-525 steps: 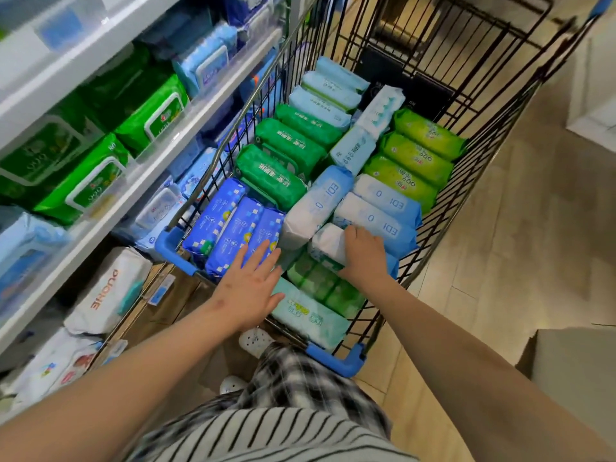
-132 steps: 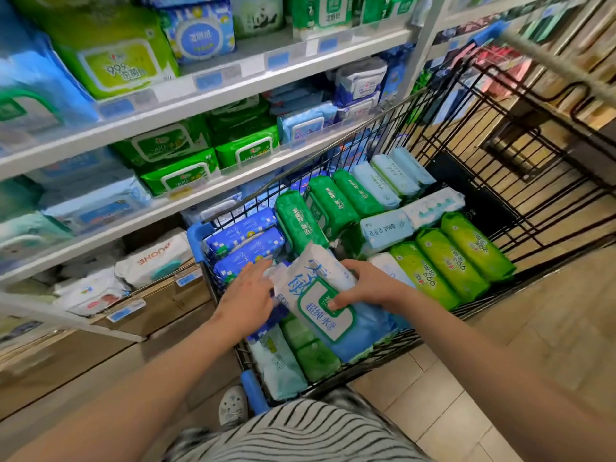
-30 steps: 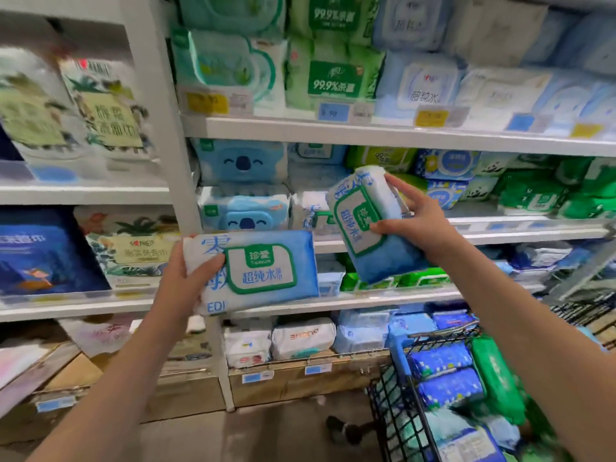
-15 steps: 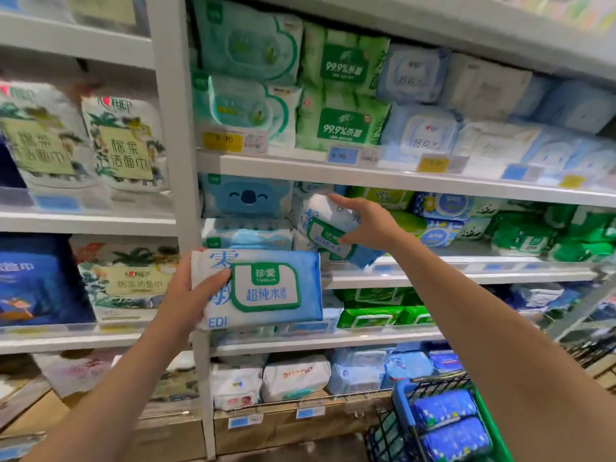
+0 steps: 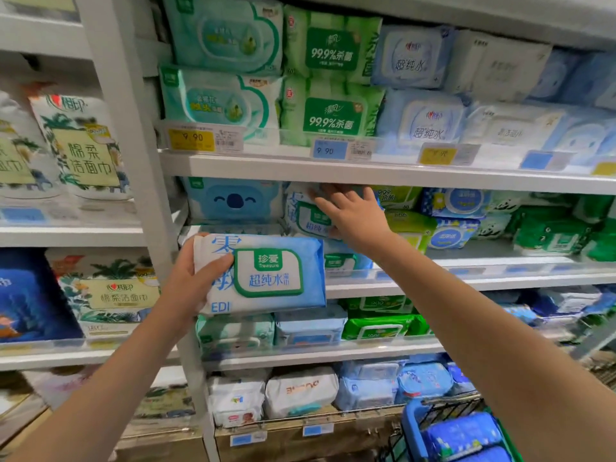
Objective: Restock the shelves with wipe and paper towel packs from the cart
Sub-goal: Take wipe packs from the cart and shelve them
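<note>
My left hand (image 5: 196, 278) grips the left end of a blue-and-white wipe pack (image 5: 266, 275) with a green-framed label, held flat in front of the shelf post. My right hand (image 5: 353, 211) reaches into the middle shelf (image 5: 466, 278) with fingers spread straight, pressing a second, identical wipe pack (image 5: 305, 215) that stands on the shelf next to a blue koala pack (image 5: 233, 200). The cart (image 5: 443, 428) shows at the bottom right corner with dark blue packs (image 5: 466, 435) inside.
A white upright post (image 5: 133, 161) divides the shelving. The shelf above (image 5: 366, 171) carries teal, green and pale blue wipe packs with price tags. Lower shelves hold more green, blue and white packs. Cotton towel bags (image 5: 80, 145) fill the left bay.
My right hand has pushed its wipe pack deeper onto the middle shelf and its fingers have opened flat against it. My left hand has lifted its pack slightly higher.
</note>
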